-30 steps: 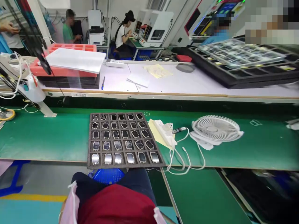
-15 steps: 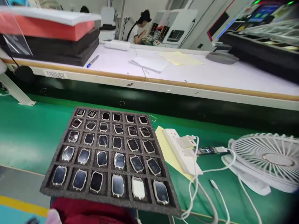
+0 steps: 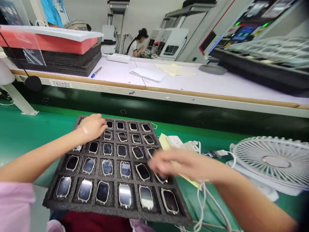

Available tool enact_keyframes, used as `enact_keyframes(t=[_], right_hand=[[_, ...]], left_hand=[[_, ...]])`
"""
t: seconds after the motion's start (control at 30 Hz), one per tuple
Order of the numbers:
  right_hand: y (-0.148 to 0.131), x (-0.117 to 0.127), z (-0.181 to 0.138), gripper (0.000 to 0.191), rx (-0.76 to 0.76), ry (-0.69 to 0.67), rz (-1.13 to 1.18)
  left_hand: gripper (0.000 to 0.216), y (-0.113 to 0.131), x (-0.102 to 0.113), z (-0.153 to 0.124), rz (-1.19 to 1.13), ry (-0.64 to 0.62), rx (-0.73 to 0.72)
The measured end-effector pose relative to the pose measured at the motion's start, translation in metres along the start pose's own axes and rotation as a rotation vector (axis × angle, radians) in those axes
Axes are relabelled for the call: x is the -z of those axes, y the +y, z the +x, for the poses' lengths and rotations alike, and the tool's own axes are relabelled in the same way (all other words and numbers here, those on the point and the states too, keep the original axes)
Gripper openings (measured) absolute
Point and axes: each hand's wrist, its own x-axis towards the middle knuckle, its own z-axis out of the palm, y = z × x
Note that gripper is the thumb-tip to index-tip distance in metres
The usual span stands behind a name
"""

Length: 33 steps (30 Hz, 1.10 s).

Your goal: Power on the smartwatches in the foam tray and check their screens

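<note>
A grey foam tray (image 3: pixel 113 212) with rows of square watch cases with dark glass fronts lies tilted over the green table's near edge. My left hand (image 3: pixel 94 127) is over its far left corner, fingers curled down into the far compartments; whatever they grip is hidden behind the hand. Motion smears my right hand (image 3: pixel 166 162), which hangs above the tray's right side, beside a watch case (image 3: pixel 143 171) in the second row from the front. In the front row a watch case (image 3: pixel 169 200) fills the right corner compartment.
Right of the tray are a white power strip (image 3: pixel 175 141) on yellow paper, several white cables (image 3: pixel 202 199) and a white fan (image 3: pixel 277 161). Behind runs a raised white shelf (image 3: pixel 178 80) with stacked foam (image 3: pixel 60 59), a pen (image 3: pixel 96 72) and papers. Another person (image 3: pixel 138 45) sits farther back.
Both my hands have come into view over the tray, the left at its far left corner, the right at its right side. The camera view has shifted slightly.
</note>
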Motion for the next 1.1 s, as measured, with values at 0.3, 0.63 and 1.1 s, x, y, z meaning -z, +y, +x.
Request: enact_keyframes(t=[0.3,0.63,1.1], right_hand=[[0.002,-0.018,0.187,0.024,-0.446,0.356,-0.559],[0.021,-0.012,0.132,0.023,-0.198,0.469,-0.058],[0.021,-0.019,0.144,0.025,-0.103,0.45,0.823]], left_hand=[[0.03,0.029,-0.065,0.074,-0.05,0.085,0.207],[0.014,0.006,-0.046,0.037,-0.667,0.025,0.136],[0.028,0.008,-0.048,0.028,-1.151,0.06,0.172]])
